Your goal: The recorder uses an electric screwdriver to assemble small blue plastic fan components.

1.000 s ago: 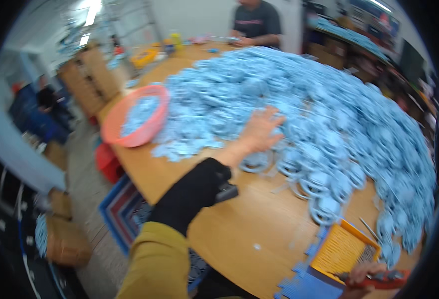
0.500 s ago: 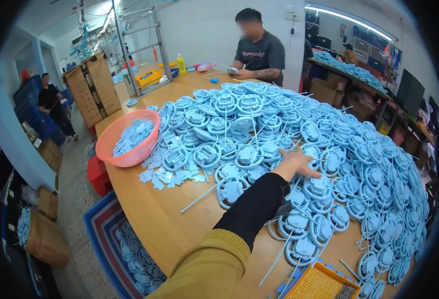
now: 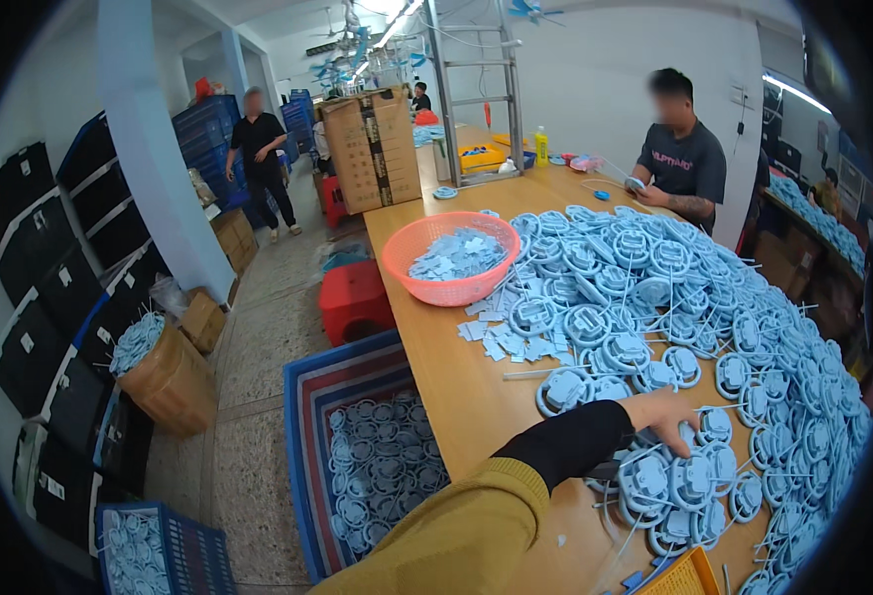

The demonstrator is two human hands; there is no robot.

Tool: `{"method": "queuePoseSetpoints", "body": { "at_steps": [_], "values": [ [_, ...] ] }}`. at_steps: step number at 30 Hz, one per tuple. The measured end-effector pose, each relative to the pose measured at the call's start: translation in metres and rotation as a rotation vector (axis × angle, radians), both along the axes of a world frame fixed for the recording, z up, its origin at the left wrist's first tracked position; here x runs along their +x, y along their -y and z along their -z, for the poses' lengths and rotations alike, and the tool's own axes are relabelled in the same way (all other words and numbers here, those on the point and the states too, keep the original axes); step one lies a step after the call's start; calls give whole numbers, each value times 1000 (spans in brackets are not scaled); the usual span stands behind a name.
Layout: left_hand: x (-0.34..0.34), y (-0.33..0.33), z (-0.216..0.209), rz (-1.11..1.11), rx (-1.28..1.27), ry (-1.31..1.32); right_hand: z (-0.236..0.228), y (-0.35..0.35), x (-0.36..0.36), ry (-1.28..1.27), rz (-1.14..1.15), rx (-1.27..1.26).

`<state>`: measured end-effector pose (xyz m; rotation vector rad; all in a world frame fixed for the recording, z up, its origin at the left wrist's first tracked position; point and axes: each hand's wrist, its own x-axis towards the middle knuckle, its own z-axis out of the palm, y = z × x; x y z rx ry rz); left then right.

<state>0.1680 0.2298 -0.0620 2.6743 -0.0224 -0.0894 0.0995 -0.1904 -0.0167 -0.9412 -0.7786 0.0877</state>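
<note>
Resting on or just above the light blue ring parts (image 3: 644,481) is the left hand (image 3: 662,412), fingers (image 3: 677,441) apart and bent downward; can't tell if they have hold of one. Right hand out of view, can't tell its state. Ring parts are heaped over the right side of the bench (image 3: 466,426), several under the hand at the near side. Pink basket (image 3: 446,294) sits left of the heap with flat blue pieces (image 3: 461,253) inside, more loose beside it. Yellow tray (image 3: 689,577) at lower edge, cut off. Blue crate (image 3: 294,466) left of bench holds ring parts too. Across the bench, a person (image 3: 689,169) handles one.
</note>
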Motion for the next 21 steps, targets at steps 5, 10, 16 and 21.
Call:
{"method": "queuePoseSetpoints", "body": {
  "at_steps": [5, 10, 16, 21],
  "values": [
    [-28, 16, 0, 123, 76, 309, -26, 25, -30, 33, -72, -20],
    [-73, 18, -41, -15, 173, 181, -49, 68, -44, 21, 77, -69],
    [26, 24, -41, -83, 429, 167, -36, 75, -24, -47, 94, -108],
    [59, -44, -55, -410, 440, 66, -12, 61, 22, -33, 185, 38]
  ]
}}
